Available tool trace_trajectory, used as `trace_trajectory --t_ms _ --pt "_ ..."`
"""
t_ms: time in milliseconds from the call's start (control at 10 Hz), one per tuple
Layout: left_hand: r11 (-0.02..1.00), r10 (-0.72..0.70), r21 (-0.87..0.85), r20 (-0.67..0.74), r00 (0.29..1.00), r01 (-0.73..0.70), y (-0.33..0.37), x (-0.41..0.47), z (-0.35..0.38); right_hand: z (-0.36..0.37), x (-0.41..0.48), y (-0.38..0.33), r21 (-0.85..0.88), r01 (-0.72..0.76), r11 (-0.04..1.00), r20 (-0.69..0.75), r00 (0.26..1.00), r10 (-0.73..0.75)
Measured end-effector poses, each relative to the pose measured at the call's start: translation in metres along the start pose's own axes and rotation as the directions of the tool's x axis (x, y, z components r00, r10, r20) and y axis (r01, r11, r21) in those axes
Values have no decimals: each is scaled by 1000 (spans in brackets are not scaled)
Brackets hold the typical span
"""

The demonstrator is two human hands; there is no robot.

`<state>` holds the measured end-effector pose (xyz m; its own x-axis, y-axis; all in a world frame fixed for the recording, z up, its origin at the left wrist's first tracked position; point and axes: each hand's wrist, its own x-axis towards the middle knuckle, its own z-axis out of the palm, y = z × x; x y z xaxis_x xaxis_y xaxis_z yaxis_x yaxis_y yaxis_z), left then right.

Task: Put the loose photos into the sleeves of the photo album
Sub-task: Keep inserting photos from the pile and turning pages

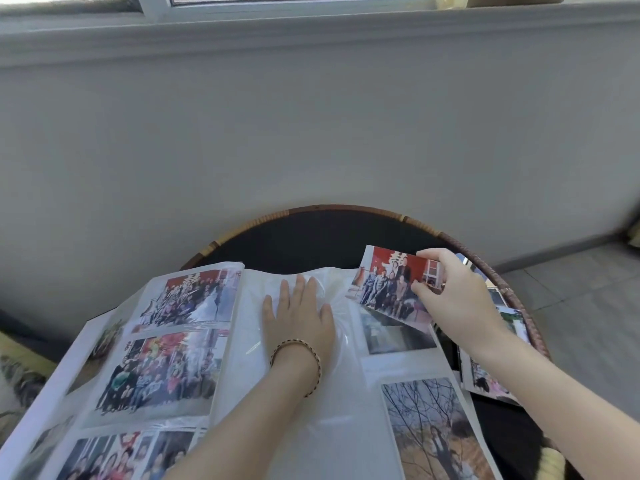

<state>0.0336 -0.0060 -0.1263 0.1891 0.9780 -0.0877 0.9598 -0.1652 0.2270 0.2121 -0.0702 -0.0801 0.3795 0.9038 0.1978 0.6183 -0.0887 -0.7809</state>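
Note:
An open photo album [239, 344] lies on a round dark table [311, 237]. Its left page holds several group photos in sleeves. My left hand [299, 317] lies flat, fingers straight, on the clear plastic of the right page near the spine. My right hand [457, 299] pinches a loose group photo with a red backdrop [388, 278] by its right edge, holding it tilted over the top right sleeve. Below it a sleeved photo [398, 332] shows, and lower down another of a person among bare trees [433, 431].
More loose photos [485, 379] lie on the table to the right of the album, partly under my right arm. The table has a woven rattan rim [512, 292]. A grey wall and window sill stand behind; tiled floor is at right.

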Motion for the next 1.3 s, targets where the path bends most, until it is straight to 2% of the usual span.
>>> trace_trajectory --t_ms 200,400,500,600,800,900,1000,1100,1200,1300 --pt "1000 1 -4 -7 1000 -1 0 -1 0 -2 -8 -8 -67 89 994 5 996 -89" --pt "1000 -7 14 -4 1000 7 1 0 1 -5 -8 -12 -57 99 993 39 995 -97" --pt "1000 -8 18 5 1000 8 1 -1 0 -5 -10 -10 -24 70 997 84 994 -68" --pt "1000 -5 8 4 1000 5 2 -2 -2 -3 -9 -3 23 -30 999 157 987 26" --pt "1000 1 6 5 1000 -1 2 -3 -3 5 -2 5 155 -165 974 203 970 132" --pt "1000 0 -13 12 1000 0 3 -3 -4 14 8 8 143 -229 963 250 950 189" --pt "998 7 -57 30 1000 -5 4 -5 -11 26 25 8 37 -293 955 284 920 271" --pt "998 31 -54 115 993 -25 1 -1 -22 27 39 3 -36 -258 966 323 911 255" --pt "989 72 109 216 974 -97 -9 -9 -31 27 46 0 0 -281 960 314 911 267" --pt "960 17 267 248 969 -85 -22 -36 -33 35 50 0 90 -314 945 248 926 284"
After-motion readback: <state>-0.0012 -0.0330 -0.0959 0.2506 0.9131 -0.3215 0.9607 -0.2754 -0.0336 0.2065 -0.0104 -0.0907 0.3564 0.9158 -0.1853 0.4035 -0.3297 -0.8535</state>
